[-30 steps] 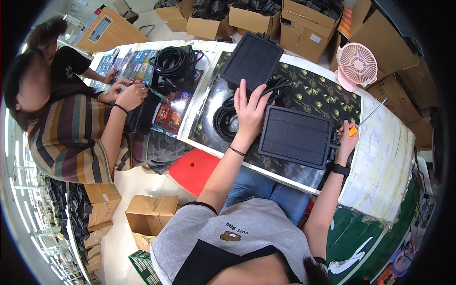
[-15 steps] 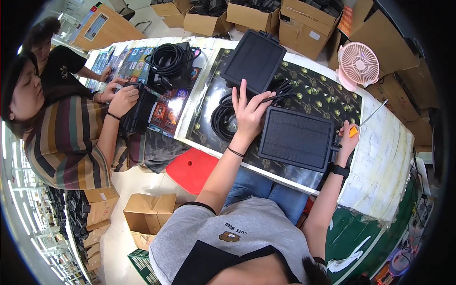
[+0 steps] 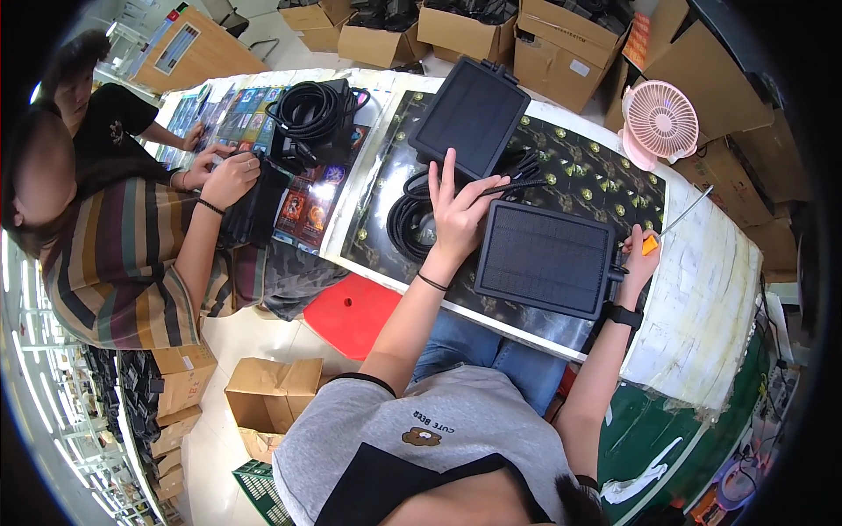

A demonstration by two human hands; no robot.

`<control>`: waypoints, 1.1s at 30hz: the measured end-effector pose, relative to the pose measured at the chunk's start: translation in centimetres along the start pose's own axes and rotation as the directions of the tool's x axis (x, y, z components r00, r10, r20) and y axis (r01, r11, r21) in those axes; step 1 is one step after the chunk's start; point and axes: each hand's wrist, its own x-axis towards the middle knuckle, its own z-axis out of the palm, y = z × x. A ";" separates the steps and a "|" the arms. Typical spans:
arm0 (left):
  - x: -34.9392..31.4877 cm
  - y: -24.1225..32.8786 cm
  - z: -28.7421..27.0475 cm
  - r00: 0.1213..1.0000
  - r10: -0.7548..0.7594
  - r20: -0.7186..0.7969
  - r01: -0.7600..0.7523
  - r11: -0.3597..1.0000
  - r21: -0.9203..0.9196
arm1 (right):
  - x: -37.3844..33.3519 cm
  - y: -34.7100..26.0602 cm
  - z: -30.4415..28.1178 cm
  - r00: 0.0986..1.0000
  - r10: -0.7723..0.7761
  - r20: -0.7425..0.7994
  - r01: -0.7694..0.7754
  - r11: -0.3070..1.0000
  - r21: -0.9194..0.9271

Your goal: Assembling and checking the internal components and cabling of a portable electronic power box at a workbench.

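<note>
A black flat solar panel lies at the table's near edge, between my hands. My right hand is closed around the orange handle of a screwdriver, whose long metal shaft points away to the far right; that hand is beside the panel's right-edge bracket. With fingers spread, my left hand rests over a coiled black cable at the panel's left side. A stretch of cable runs by its fingertips. Beyond the left hand, a second black panel lies tilted on the table.
A pink fan stands at the far right. Cardboard boxes line the table's far side. To the left, a person in a striped top handles a black device, near another cable coil. A red stool stands below the table edge.
The view has shifted very slightly. Both my hands, the screwdriver and the panels keep nearly the same places; the neighbouring person's head has turned a little.
</note>
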 end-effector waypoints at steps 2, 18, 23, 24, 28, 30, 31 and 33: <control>0.0 0.1 0.0 1.000 -0.008 0.008 0.008 1.000 0.011 | 0.1 0.0 -0.1 1.000 0.005 -0.004 -0.005 1.000 -0.007; 0.0 0.1 0.6 1.000 -0.017 -0.012 0.018 0.998 0.065 | 0.0 0.0 0.1 1.000 0.016 0.006 -0.016 0.999 0.034; 0.1 -0.2 0.9 0.994 -0.078 -0.080 0.085 0.993 0.085 | 0.0 0.0 0.2 1.000 0.012 0.003 -0.013 0.999 0.037; 0.2 -0.1 1.0 0.994 -0.078 -0.080 0.085 0.993 0.085 | 0.0 0.0 0.2 1.000 0.013 0.001 -0.013 0.999 0.033; 0.7 -0.1 1.0 0.983 -0.168 -0.075 0.175 0.979 0.104 | 0.1 0.1 0.2 1.000 0.006 0.009 -0.006 1.000 0.028; 1.0 -0.2 0.8 0.973 -0.213 -0.091 0.227 0.953 0.200 | 0.0 0.0 0.2 1.000 0.011 0.005 -0.011 1.000 0.024; 0.8 -0.4 0.8 0.970 -0.230 -0.075 0.241 0.949 0.201 | 0.0 0.0 0.2 1.000 0.016 0.002 -0.016 1.000 0.020; 0.7 -0.5 0.9 0.966 -0.244 -0.086 0.257 0.946 0.198 | 0.0 -0.1 0.3 1.000 0.023 0.003 -0.023 1.000 0.020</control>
